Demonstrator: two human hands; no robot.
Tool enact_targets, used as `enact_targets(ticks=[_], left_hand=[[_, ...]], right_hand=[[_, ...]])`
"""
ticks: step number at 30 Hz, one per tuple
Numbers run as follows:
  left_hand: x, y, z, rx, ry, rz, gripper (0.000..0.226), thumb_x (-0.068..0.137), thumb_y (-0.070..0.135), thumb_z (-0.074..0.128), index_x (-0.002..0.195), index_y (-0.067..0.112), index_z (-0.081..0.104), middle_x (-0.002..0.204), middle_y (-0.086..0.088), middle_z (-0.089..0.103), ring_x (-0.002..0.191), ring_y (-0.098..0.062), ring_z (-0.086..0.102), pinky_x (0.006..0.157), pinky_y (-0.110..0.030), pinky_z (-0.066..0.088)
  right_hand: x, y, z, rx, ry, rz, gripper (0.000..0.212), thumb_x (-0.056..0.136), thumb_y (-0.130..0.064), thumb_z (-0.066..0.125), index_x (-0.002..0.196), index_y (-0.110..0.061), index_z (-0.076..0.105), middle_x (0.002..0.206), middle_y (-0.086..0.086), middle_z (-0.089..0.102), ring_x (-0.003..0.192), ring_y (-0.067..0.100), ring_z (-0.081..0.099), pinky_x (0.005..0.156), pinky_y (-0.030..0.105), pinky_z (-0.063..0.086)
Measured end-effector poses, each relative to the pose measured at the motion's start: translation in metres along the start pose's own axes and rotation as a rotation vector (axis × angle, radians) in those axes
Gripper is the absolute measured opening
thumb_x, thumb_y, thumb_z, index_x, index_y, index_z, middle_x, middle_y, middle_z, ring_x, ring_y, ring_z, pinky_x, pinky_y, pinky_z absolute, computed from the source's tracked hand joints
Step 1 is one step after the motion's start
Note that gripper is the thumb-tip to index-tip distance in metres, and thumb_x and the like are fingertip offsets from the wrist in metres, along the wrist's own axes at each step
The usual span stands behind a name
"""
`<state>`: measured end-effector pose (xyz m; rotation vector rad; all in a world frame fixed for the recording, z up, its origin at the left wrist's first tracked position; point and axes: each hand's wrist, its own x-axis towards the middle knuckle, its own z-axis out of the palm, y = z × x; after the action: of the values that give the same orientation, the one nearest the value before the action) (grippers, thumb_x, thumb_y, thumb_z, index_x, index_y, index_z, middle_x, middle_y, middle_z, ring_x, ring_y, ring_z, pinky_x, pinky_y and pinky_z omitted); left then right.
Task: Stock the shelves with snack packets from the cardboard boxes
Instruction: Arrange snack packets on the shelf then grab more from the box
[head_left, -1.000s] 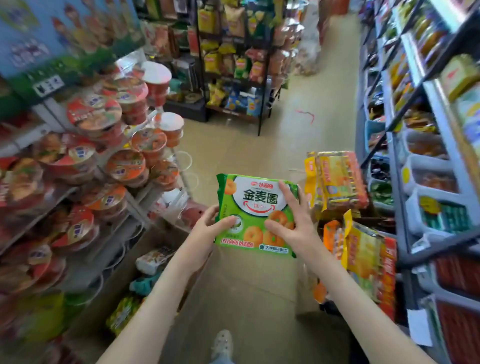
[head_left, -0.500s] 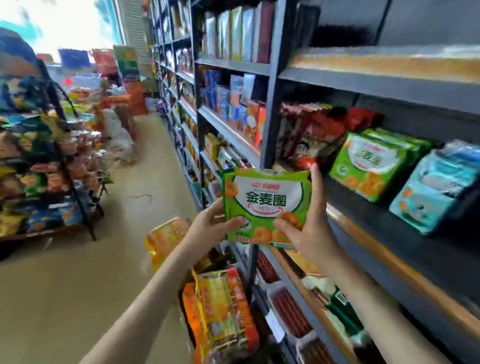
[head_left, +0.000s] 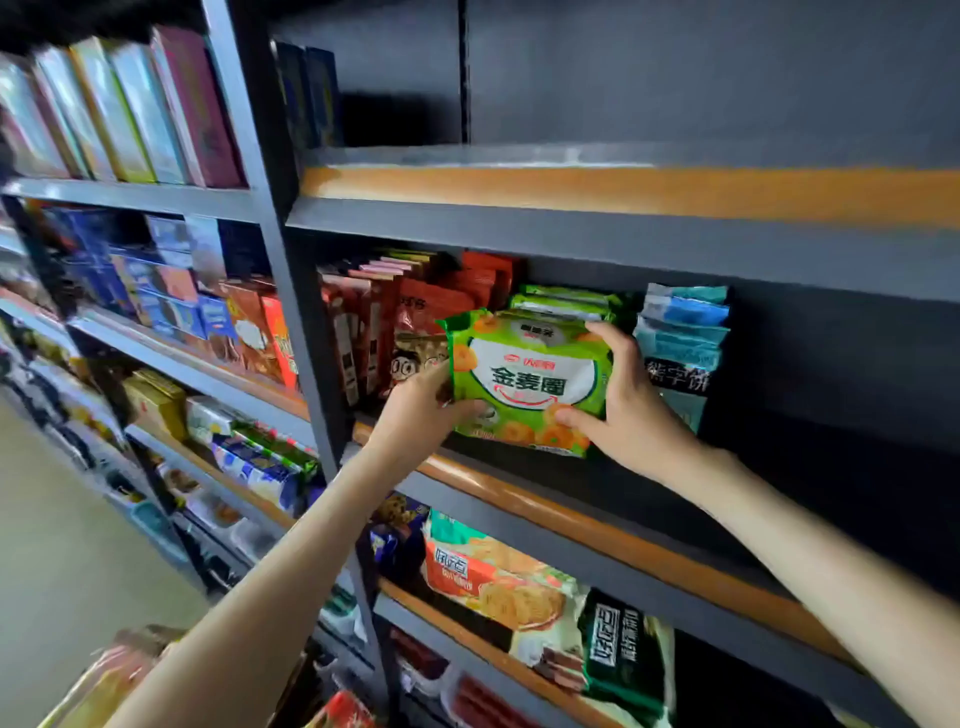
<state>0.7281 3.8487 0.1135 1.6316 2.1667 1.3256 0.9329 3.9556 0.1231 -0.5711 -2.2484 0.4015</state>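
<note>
Right now you hold the green plastic snack packet printed with orange ring biscuits (head_left: 524, 384) upright and face out at the front of the dark grey metal shelf with the orange front lip (head_left: 571, 514). Whether its bottom edge already touches the board, I cannot tell. Your left hand (head_left: 415, 410) grips the lower left corner, thumb across the front. Your right hand (head_left: 628, 405) clamps the right side, thumb on the lower face and fingers curled over the top corner. Gripping both sides likely stops the soft bag from sagging or twisting as it goes in. You have it lined up in front of the row of matching green packets (head_left: 566, 301), between the red-brown wrapped packets (head_left: 415, 306) and the stack of pale blue packets (head_left: 680, 332), so like stays with like and the label faces the aisle. By my reading, this packet is nearly placed; seating and releasing it remain.
</note>
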Motion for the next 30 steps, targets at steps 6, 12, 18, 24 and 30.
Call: enact_targets(ticks=[6, 12, 18, 24, 30], left_hand=[[0.043, -0.024, 0.019, 0.212, -0.23, -0.054, 0.054, 0.089, 0.037, 0.067, 0.132, 0.011, 0.046, 0.117, -0.008, 0.06, 0.111, -0.028, 0.055, 0.077, -0.032, 0.044], [0.052, -0.044, 0.025, 0.501, 0.106, 0.612, 0.118, 0.066, 0.041, 0.085, 0.152, 0.01, 0.011, 0.155, -0.025, 0.015, 0.141, -0.044, 0.019, 0.113, -0.056, 0.023], [0.071, -0.053, 0.035, 0.844, 0.059, 0.783, 0.127, 0.054, 0.034, 0.091, 0.152, 0.014, 0.014, 0.155, -0.023, 0.022, 0.142, -0.041, 0.024, 0.113, -0.054, 0.025], [0.056, -0.048, 0.03, 0.759, 0.071, 0.728, 0.111, 0.064, 0.032, 0.086, 0.152, 0.014, 0.02, 0.155, -0.025, 0.02, 0.143, -0.042, 0.021, 0.114, -0.054, 0.02], [-0.006, -0.05, 0.004, 0.432, 0.203, 0.459, 0.053, 0.084, 0.027, 0.065, 0.132, 0.009, 0.053, 0.143, -0.019, 0.043, 0.13, -0.038, 0.038, 0.105, -0.053, 0.037]], right_hand=[[0.016, 0.007, 0.021, -0.187, -0.064, 0.24, 0.09, 0.081, -0.026, 0.075, 0.149, -0.02, 0.015, 0.146, 0.016, 0.026, 0.135, 0.029, 0.03, 0.112, 0.036, 0.024], [0.016, 0.003, 0.032, -0.782, -0.035, -0.052, 0.109, 0.069, -0.046, 0.08, 0.153, -0.026, 0.013, 0.159, 0.008, 0.004, 0.143, 0.031, 0.005, 0.115, 0.051, 0.002], [0.017, 0.006, 0.044, -0.953, -0.151, -0.057, 0.119, 0.056, -0.056, 0.085, 0.152, -0.023, 0.024, 0.16, 0.01, 0.015, 0.145, 0.033, 0.005, 0.113, 0.053, -0.003], [0.014, -0.006, 0.051, -0.928, -0.102, -0.031, 0.111, 0.062, -0.043, 0.085, 0.152, -0.022, 0.023, 0.159, 0.012, 0.017, 0.145, 0.033, 0.006, 0.114, 0.054, -0.004], [-0.004, -0.053, 0.068, -0.46, 0.102, -0.09, 0.066, 0.081, -0.026, 0.07, 0.139, -0.012, 0.044, 0.141, 0.012, 0.045, 0.13, 0.03, 0.038, 0.103, 0.05, 0.036]])
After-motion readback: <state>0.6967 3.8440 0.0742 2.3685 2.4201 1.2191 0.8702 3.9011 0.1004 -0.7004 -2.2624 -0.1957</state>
